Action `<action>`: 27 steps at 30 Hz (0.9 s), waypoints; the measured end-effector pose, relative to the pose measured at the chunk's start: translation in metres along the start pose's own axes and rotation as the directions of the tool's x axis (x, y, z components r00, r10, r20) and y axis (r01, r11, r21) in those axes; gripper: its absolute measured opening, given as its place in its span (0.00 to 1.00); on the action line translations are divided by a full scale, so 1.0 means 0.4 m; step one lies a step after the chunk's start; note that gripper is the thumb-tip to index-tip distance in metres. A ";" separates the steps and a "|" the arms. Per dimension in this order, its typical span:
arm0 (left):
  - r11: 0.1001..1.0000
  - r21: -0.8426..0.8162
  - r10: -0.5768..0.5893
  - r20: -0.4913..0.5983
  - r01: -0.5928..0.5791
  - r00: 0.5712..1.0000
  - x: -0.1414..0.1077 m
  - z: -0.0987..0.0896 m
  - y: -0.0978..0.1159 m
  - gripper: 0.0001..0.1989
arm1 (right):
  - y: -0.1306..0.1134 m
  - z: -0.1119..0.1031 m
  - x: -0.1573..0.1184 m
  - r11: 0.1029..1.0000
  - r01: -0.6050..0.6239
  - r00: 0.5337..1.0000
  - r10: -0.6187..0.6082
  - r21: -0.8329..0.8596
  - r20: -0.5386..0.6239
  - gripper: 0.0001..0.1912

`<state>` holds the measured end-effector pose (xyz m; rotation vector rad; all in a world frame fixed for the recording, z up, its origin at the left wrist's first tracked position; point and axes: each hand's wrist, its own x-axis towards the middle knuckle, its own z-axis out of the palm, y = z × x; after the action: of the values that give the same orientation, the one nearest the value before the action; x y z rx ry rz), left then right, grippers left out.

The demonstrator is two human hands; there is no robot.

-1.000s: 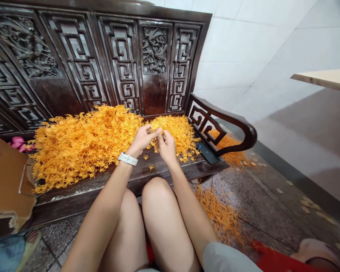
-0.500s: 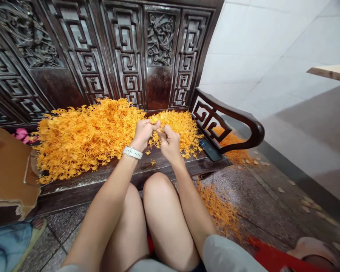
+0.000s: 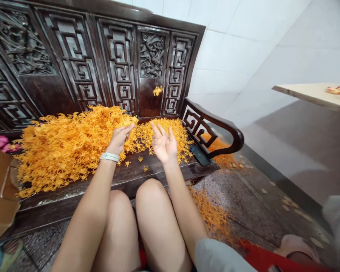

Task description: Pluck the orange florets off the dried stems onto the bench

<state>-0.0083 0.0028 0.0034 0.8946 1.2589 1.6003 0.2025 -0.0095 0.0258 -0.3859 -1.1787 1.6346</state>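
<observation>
My right hand [image 3: 163,143] is open, palm up and fingers spread, in front of the smaller heap of loose orange plastic flower pieces [image 3: 175,130]. Above it, a small orange flower piece [image 3: 158,90] is in mid-air before the carved backrest. My left hand [image 3: 120,138], with a pale watch band at the wrist, is at the right edge of the large heap of orange artificial flower sprays [image 3: 70,143]. Its thumb and index finger are pressed together and point right; anything between them blends with the orange behind. A few single flower pieces [image 3: 141,159] lie on the dark bench seat.
The carved wooden bench has a curved armrest [image 3: 226,132]; a dark phone [image 3: 200,155] lies beside it. A cardboard box [image 3: 1,181] and pink flowers [image 3: 1,141] are at left. Orange stems [image 3: 212,215] litter the floor. At right are a tabletop edge [image 3: 308,92] and another person's foot [image 3: 296,245].
My hands, pinched together on a small orange piece before, have come apart. The right hand has opened, and a flower piece is in the air. The view has tilted up and shifted right.
</observation>
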 end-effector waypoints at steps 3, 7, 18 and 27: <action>0.992 0.120 0.030 0.054 -0.036 0.998 -0.013 0.020 0.012 0.16 | 0.036 -0.007 0.018 0.998 -0.036 0.983 0.045 0.054 -0.178 0.21; 0.964 0.243 0.060 0.190 -0.106 0.980 -0.036 0.040 0.045 0.12 | 0.045 -0.004 -0.003 0.978 0.058 0.953 -0.114 -0.198 -0.280 0.16; 0.908 0.350 -0.034 0.614 -0.233 0.789 -0.057 0.060 0.056 0.13 | 0.077 -0.033 -0.005 0.826 0.149 0.985 -0.175 -0.544 0.003 0.23; 0.888 0.376 -0.090 0.704 -0.263 0.704 -0.074 0.047 0.091 0.10 | 0.080 -0.015 -0.003 0.909 0.107 0.994 -0.104 -0.402 0.030 0.21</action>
<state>0.0115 -0.0221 0.0427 1.7006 1.0178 0.8391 0.1897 -0.0068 -0.0042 -0.5660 -1.5206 1.2940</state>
